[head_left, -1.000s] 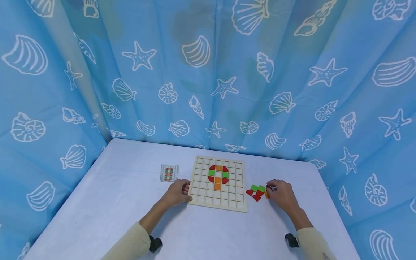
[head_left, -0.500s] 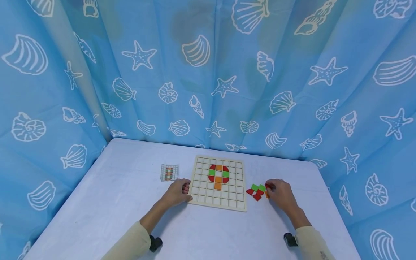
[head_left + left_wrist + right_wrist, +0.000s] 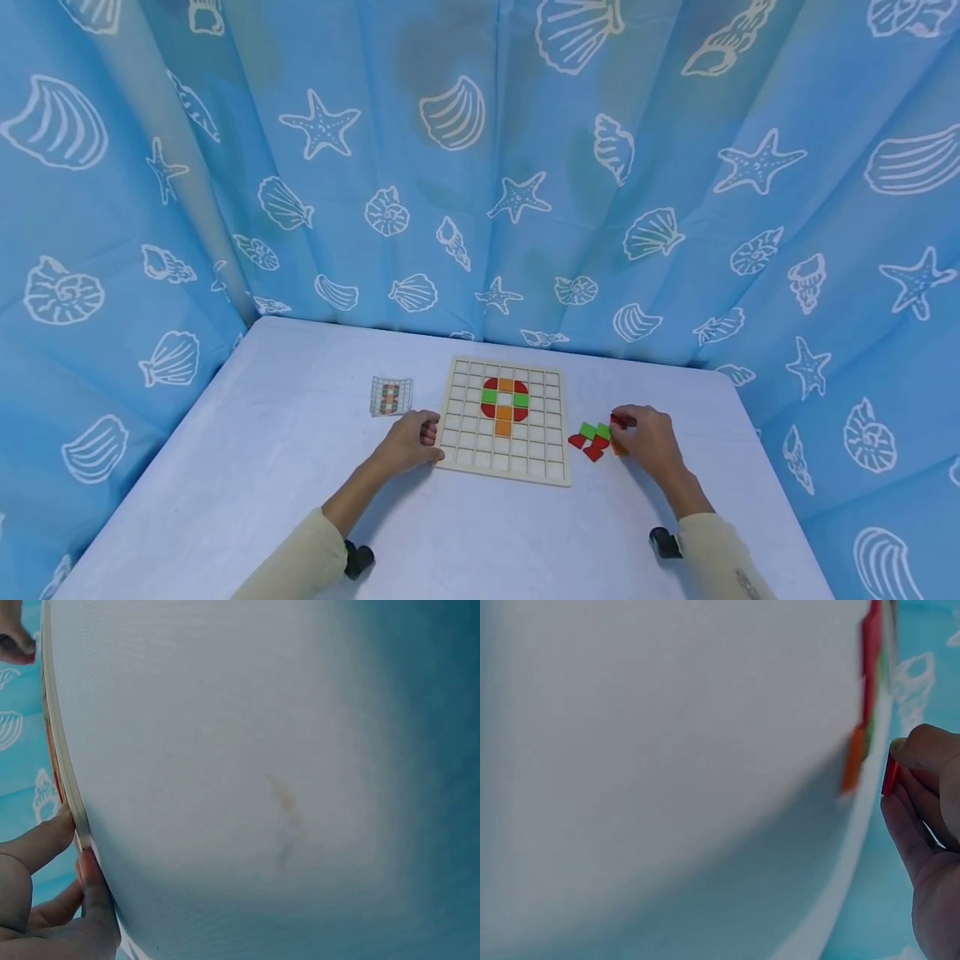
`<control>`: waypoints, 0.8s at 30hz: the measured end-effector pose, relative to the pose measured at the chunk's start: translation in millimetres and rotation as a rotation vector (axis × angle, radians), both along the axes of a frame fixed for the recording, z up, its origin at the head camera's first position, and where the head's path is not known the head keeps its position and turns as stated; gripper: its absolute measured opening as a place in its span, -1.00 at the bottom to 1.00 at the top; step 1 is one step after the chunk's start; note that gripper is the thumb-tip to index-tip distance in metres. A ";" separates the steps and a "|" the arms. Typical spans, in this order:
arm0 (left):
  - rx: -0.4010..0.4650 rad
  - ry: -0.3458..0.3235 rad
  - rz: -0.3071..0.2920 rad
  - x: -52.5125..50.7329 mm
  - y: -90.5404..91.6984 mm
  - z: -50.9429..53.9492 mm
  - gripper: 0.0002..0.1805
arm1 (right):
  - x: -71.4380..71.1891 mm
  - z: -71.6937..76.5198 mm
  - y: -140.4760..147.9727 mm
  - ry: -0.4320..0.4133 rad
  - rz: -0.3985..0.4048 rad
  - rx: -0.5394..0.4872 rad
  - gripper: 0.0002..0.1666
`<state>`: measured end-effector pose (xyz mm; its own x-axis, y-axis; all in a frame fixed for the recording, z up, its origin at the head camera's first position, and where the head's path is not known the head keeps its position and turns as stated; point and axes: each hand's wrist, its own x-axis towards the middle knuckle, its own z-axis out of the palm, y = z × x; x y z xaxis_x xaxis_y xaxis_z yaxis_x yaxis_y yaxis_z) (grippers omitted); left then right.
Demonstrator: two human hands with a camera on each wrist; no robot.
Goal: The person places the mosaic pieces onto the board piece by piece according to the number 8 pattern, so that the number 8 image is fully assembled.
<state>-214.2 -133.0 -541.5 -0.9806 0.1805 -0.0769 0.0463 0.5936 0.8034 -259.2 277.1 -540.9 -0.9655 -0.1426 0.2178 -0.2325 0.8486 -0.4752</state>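
Note:
A pale wooden grid board (image 3: 551, 477) lies on the white table, holding a ring of red, green and orange tiles with an orange one below. My left hand (image 3: 405, 443) grips the board's left edge; in the left wrist view its thumb and fingers (image 3: 88, 868) pinch the rim. To the right of the board, my right hand (image 3: 654, 437) pinches a red tile (image 3: 890, 774) between thumb and fingers, raised a little above the table. Under and beside it lie loose green tiles (image 3: 588, 431), red tiles (image 3: 596, 448) and an orange tile (image 3: 619, 448).
Left of the board lies a small card (image 3: 392, 397) printed with a grid and a coloured pattern. A blue curtain (image 3: 480, 208) with white shells and starfish hangs around the far sides of the table (image 3: 300, 392).
My right hand has lifted slightly and tilted, bringing the red tile up into clearer sight. My left hand and the board stay where they were.

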 end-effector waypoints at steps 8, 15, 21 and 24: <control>0.021 0.007 -0.003 0.4 -0.1 1.1 -0.31 | 7.8 13.3 -66.7 0.039 0.043 -0.042 -0.65; 0.020 0.016 -0.022 0.6 -0.5 0.4 -0.31 | 15.2 12.9 -116.9 0.016 0.134 -0.059 -0.65; 0.007 0.005 -0.015 -0.5 -0.9 -1.4 -0.30 | 15.9 10.2 -139.4 -0.063 0.161 0.007 -0.60; 0.003 0.000 -0.011 -0.9 -0.9 -0.7 -0.29 | 14.5 9.0 -145.1 -0.070 0.148 0.044 -0.58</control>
<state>-215.1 -133.9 -542.2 -0.9786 0.1911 -0.0767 0.0523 0.5907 0.8052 -244.7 132.0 -532.0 -0.9458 -0.2923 0.1414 -0.3242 0.8280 -0.4575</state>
